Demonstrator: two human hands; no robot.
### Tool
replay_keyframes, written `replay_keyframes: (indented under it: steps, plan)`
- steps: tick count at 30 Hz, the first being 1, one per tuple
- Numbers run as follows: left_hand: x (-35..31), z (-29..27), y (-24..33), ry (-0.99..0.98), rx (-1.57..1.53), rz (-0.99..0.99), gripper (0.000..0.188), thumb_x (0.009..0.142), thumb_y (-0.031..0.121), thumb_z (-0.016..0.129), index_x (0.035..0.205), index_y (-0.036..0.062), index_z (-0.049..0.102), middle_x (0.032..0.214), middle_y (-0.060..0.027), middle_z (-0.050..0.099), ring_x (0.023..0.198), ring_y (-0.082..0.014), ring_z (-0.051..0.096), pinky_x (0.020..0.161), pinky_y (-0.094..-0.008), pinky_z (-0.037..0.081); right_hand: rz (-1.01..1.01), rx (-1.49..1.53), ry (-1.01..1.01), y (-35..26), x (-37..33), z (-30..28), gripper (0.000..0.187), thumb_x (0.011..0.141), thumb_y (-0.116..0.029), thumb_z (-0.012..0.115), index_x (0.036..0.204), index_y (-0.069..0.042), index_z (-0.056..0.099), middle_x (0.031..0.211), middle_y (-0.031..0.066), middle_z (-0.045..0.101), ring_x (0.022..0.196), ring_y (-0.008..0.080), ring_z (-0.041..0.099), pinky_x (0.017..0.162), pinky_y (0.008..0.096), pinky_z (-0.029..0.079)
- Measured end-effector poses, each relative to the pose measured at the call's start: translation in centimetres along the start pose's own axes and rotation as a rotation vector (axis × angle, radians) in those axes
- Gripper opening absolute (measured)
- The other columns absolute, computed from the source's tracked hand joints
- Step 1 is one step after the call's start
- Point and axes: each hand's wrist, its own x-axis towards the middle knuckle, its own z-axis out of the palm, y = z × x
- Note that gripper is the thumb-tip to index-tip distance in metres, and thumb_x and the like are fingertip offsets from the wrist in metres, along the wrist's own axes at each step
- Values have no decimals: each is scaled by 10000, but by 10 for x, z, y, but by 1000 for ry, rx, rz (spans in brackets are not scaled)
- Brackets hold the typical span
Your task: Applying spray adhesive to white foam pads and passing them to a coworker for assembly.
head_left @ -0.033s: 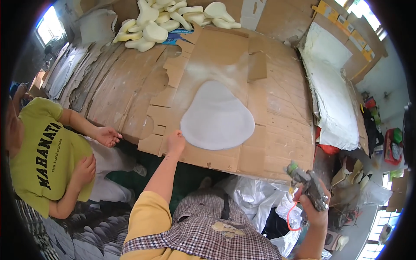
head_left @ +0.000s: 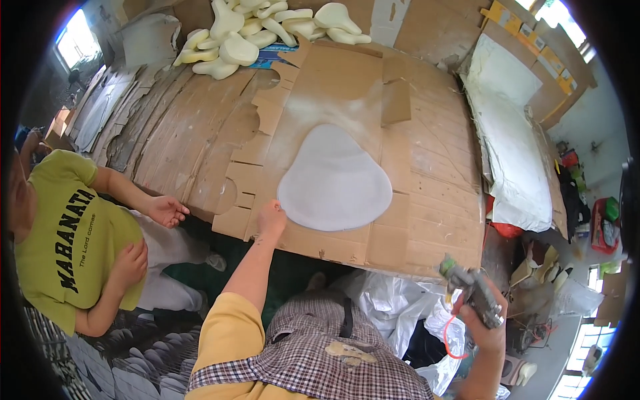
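A light grey, rounded-triangle fabric piece [head_left: 335,180] lies flat on the cardboard-covered table [head_left: 440,213] in front of me. My left hand [head_left: 271,219] is closed at its left edge, fingertips pinched at the rim; the exact hold is partly hidden. Off the table's front right corner, my right hand [head_left: 481,325] grips a spray gun [head_left: 475,291], its greenish front end tilted up and to the left. A thin red hose [head_left: 446,341] loops below the gun.
Cream saddle-shaped foam pieces [head_left: 238,50] are heaped at the back left. A person in a yellow-green shirt [head_left: 83,227] stands at my left, one hand [head_left: 167,211] near the table edge. Silvery plastic sheeting [head_left: 387,300] bunches below the front edge. A white-covered panel [head_left: 510,133] borders the right.
The spray gun and my right hand have shifted slightly downward. My left hand and the grey fabric piece look the same.
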Motion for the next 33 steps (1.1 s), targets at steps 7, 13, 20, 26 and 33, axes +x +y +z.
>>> replay_keyframes:
  steps: [7, 13, 20, 26, 33]
  plan:
    - [-8, -8, 39, -56, 215, -47, 249, 832, 144, 609, 1059, 42, 627, 1028, -156, 648, 995, -332, 612, 835, -429, 491, 2, -188, -135, 6, -2, -7, 456, 717, -8, 699, 1158, 29, 588, 883, 55, 636, 785, 114, 591, 720, 269, 478]
    - [-1, 4, 29, 10, 322, -22, 202, 849, 168, 605, 992, 25, 614, 1033, -177, 629, 1022, -371, 595, 841, -450, 494, -70, 26, -7, -1, 18, 6, 447, 730, -13, 696, 1157, 38, 575, 835, 48, 624, 751, 109, 583, 691, 268, 476]
    - [4, 0, 39, -61, 215, -149, 176, 788, 176, 616, 917, 65, 658, 911, -117, 668, 838, -312, 650, 750, -407, 511, -19, -126, 71, 28, -25, -18, 474, 742, -55, 714, 1177, 57, 562, 819, 54, 656, 726, 123, 604, 681, 266, 490]
    - [12, 6, 31, -134, -584, -436, 119, 762, 66, 585, 870, 30, 620, 863, -107, 632, 767, -256, 633, 744, -419, 540, -48, 59, -109, 22, -29, -2, 457, 778, -53, 695, 1194, 61, 548, 821, 66, 638, 734, 136, 611, 681, 271, 493]
    - [10, 7, 23, -159, -1036, -599, 261, 786, 8, 618, 1033, 19, 536, 948, -108, 573, 819, -243, 605, 717, -417, 558, -13, 71, 59, 32, -27, -13, 503, 773, -24, 684, 1238, 63, 511, 812, 79, 619, 719, 149, 609, 676, 292, 509]
